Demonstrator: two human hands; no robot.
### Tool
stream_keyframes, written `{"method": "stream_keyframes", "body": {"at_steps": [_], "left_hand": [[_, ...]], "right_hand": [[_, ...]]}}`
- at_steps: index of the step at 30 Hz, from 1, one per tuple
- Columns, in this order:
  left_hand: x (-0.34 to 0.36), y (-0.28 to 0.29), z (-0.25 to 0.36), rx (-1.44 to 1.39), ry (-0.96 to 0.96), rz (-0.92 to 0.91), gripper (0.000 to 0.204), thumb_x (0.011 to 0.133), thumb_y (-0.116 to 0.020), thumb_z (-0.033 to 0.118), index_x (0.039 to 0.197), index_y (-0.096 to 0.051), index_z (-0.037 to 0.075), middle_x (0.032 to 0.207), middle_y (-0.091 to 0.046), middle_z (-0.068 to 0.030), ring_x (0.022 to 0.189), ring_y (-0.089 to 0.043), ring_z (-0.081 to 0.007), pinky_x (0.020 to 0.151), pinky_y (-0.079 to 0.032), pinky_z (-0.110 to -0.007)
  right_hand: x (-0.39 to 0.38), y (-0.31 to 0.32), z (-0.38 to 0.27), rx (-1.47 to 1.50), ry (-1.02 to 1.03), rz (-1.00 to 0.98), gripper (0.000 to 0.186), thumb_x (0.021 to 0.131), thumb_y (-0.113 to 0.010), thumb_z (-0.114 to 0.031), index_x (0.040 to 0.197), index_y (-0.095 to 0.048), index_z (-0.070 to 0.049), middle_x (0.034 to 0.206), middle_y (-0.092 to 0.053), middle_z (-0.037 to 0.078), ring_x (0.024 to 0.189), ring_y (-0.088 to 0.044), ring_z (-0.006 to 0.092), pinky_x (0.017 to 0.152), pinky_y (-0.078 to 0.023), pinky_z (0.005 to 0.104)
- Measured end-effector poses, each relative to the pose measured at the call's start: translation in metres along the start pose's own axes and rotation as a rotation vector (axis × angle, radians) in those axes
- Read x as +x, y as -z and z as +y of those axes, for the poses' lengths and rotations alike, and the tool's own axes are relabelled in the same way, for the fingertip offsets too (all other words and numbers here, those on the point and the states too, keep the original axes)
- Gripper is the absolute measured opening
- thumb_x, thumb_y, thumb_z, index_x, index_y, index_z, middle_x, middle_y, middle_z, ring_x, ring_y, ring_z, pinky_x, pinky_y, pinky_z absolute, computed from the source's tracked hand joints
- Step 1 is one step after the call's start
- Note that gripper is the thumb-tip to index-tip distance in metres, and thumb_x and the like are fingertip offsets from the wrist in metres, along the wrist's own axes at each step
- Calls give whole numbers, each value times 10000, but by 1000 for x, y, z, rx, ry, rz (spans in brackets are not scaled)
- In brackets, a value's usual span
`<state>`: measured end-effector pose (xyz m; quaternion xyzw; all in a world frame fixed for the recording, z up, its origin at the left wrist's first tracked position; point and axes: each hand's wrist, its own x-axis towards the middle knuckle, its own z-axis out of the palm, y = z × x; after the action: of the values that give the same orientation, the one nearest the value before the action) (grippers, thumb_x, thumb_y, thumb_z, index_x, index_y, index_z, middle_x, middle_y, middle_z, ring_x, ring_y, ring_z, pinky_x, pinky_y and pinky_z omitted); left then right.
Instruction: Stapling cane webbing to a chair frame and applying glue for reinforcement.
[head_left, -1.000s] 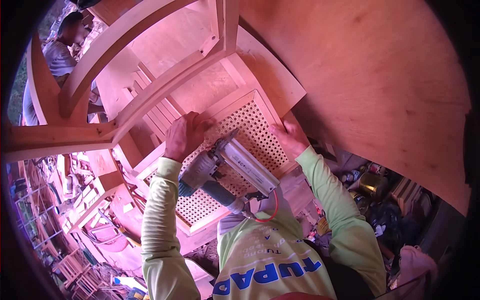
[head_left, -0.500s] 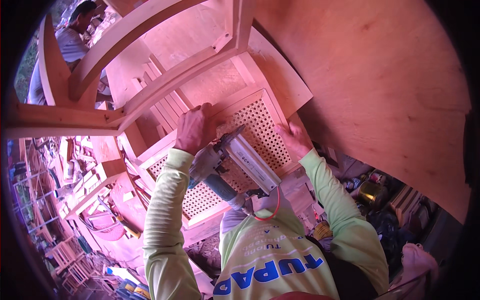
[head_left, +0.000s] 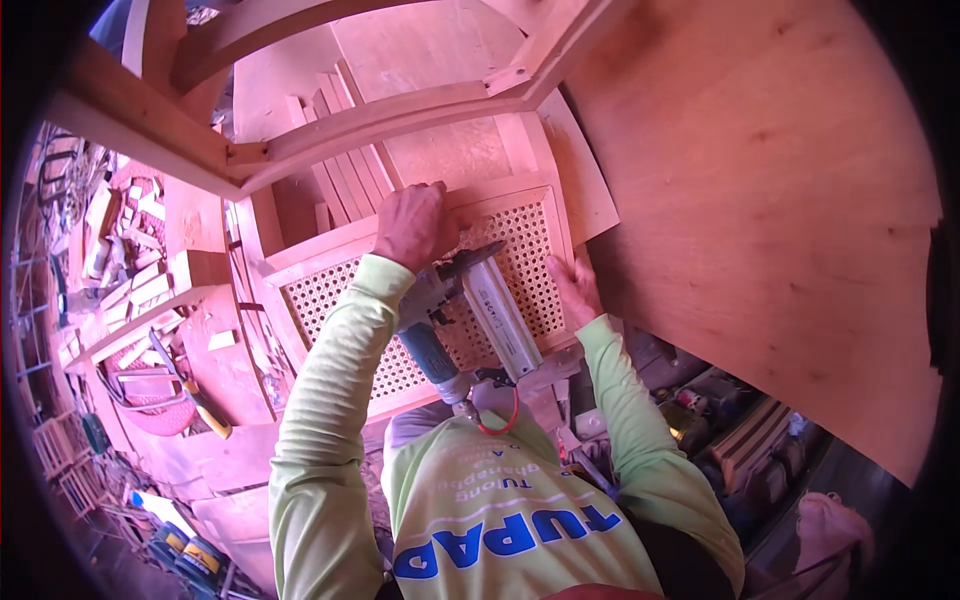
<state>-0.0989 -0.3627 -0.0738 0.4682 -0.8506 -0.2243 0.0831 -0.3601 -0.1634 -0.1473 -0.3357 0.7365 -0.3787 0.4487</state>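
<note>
A wood-framed panel with woven cane mesh [head_left: 325, 298] lies in front of me. My left hand [head_left: 411, 225] is closed on its far rail, fingers curled over the edge. At the panel's right side my right hand [head_left: 575, 290] grips the rail, thumb on top and the other fingers partly hidden. A nail gun [head_left: 503, 318] with a silver magazine and teal grip lies across the mesh between my hands, its nose just by my left hand. From its handle end runs a short red hose [head_left: 512, 415].
A curved wooden frame [head_left: 385, 115] stands beyond the panel, with wood strips [head_left: 345, 165] lying behind it. At right rises a large plywood sheet [head_left: 760, 200]. Wood offcuts [head_left: 150, 285] and a yellow-handled tool [head_left: 212, 418] sit at left; clutter fills the lower right.
The view has shifted, and the panel now appears more level, with both hands still on its rails. The nail gun stays on the mesh. A person at the far left has mostly left view.
</note>
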Motion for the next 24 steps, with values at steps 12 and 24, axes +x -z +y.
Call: {"method": "stream_keyframes", "body": {"at_steps": [12,24], "left_hand": [[-5,-10,-10,-123,-114,78,169,782,-807,235,828,-750,83,832,-727,-189,790,-727,-387,735,-579,-499],[-86,80,21,-376,-242,509,687,837,-819,178,1399,-502,-55,1444,-504,-281,1306,-539,-466,1102,-480,-521]], "right_hand": [[31,9,98,13,13,138,458,1050,-699,-414,1228,-763,3,1060,-769,81,1015,-686,190,952,-539,334],[32,19,47,-56,71,66,663,1080,-629,-456,1484,-564,65,1396,-656,152,1277,-611,239,1135,-467,377]]}}
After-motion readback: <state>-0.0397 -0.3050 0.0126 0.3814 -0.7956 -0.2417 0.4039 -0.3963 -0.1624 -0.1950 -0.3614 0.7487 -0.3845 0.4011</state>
